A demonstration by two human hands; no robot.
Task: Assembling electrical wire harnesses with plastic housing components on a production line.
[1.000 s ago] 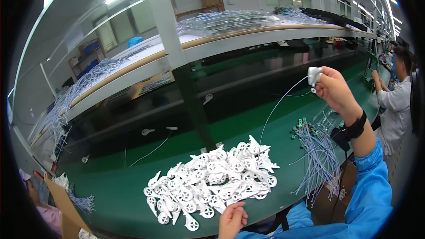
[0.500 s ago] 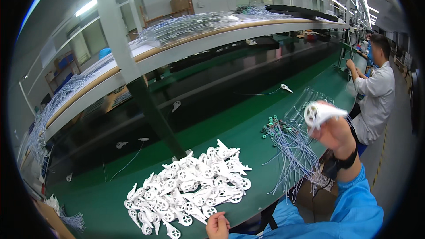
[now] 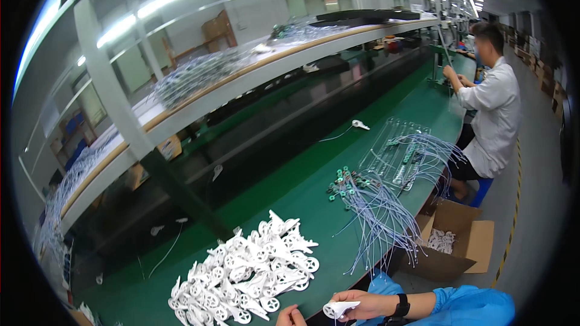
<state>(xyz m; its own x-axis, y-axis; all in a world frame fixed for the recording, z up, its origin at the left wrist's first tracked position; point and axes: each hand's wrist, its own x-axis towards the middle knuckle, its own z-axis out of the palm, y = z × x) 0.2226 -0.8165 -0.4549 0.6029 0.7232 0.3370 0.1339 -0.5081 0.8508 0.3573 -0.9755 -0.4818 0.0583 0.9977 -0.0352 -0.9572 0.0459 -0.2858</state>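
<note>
My right hand [image 3: 370, 303] has its fingers closed round a white plastic part [image 3: 340, 309] with a spoked round end and a tapered tail. It is low, by the near table edge, with a thin wire hanging from the part. My left hand [image 3: 292, 317] rests at the lower picture edge, fingers loosely apart with nothing visible in them; most of it is cut off. Just beyond and left of it lies a heap of similar white parts [image 3: 254, 271] on the green table [image 3: 320, 205].
A bundle of grey-blue wires [image 3: 380, 217] with green ends lies at the right, beside a clear plastic tray [image 3: 386, 145]. A cardboard box [image 3: 450, 259] of white pieces stands below the edge. A post [image 3: 181, 190] and shelf rise beyond. A co-worker [image 3: 492, 108] sits further right.
My right hand has come down from the raised position at the right to near my left hand, still holding the white part. The view has shifted, bringing the cardboard box into sight.
</note>
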